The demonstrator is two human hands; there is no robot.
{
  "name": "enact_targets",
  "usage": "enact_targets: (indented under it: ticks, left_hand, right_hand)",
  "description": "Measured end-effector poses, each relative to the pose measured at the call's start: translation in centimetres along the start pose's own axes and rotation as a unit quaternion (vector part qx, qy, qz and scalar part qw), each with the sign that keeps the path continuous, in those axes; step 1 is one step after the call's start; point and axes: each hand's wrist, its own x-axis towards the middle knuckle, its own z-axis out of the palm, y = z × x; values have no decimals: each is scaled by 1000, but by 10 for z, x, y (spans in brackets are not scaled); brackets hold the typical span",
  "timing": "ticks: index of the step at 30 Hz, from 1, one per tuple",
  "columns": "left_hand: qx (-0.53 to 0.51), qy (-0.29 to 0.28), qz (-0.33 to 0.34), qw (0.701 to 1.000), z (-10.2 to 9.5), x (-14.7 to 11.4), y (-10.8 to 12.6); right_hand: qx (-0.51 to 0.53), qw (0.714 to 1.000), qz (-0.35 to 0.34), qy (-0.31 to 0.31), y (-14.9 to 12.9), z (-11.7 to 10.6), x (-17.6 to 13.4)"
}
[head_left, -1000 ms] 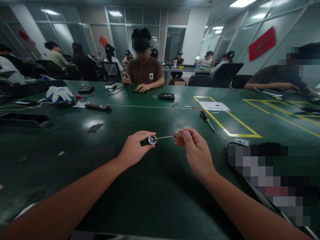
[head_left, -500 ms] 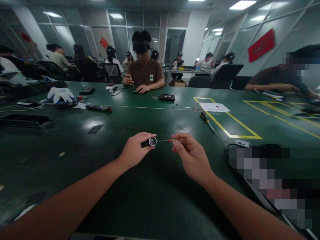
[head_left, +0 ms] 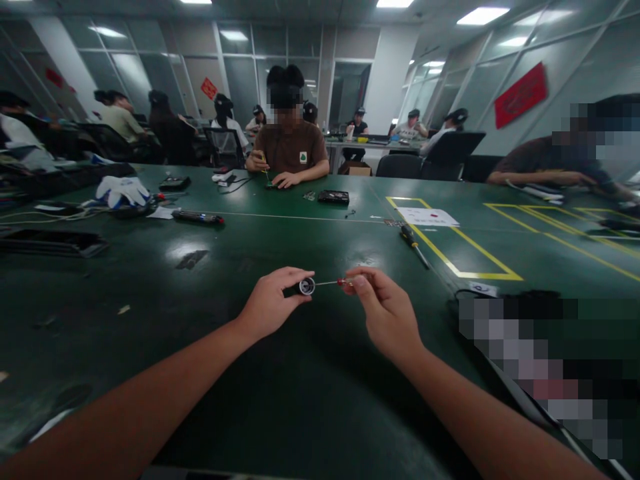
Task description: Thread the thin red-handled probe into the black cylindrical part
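**Screwdriver tip meets a small round part over the green bench**

At far left, a dark tray (head_left: pixel 50 241) lies flat on the table (head_left: pixel 300 400), with white gloves (head_left: pixel 123 190) and a dark pen-like tool (head_left: pixel 196 217) farther back. Moving in, your left hand (head_left: pixel 273 303) is closed around a small round part (head_left: pixel 306 286), thumb and fingers pinching its dark body so that its pale, ring-shaped face turns toward your other hand. The part is held just above the table, in front of you and near the centre of the view.

A thin screwdriver (head_left: pixel 330 283) bridges the gap: its metal shaft runs level, and its tip sits at the face of the part. Whether the tip is seated in a screw is too small to tell. Your right hand (head_left: pixel 387 313) is closed on the reddish handle, fingertips pinched round it.

By the look of it, the work is mid-way: tool and part are brought together, but no loose screw or removed piece shows beside your hands, so the fastening or loosening seems not yet finished.

To the right, a second screwdriver (head_left: pixel 414 243) lies by the yellow tape (head_left: pixel 465 250), near a white sheet (head_left: pixel 427 216). Across the table, a person in a brown shirt (head_left: pixel 290 148) works with both hands down.
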Motion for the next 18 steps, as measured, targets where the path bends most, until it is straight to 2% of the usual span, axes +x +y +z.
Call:
enact_targets:
  ticks: [5,8,10,11,13,14,16,18]
  left_hand:
    - [26,-5,13,1000,0,0,-2]
    - [41,-2,20,999,-1,0,-1]
    - [45,0,28,999,-3,1,1]
    - [46,3,32,998,-4,1,2]
    - [48,13,38,998,-5,2,2]
    - [49,20,39,998,-5,2,2]
    - [47,26,34,998,-4,2,0]
    - [41,25,27,998,-2,3,-3]
  right_hand:
    - [-39,999,-30,-20,-3,0,-6]
    - [7,1000,-9,-12,-3,2,-3]
    - [102,993,52,1,1,1,4]
    - [177,979,101,17,3,0,8]
    - [306,928,212,-8,8,-2,16]
    - [341,911,233,-1,10,-3,19]
    - [358,911,202,30,13,-4,21]
    - [328,931,152,54,14,-3,18]
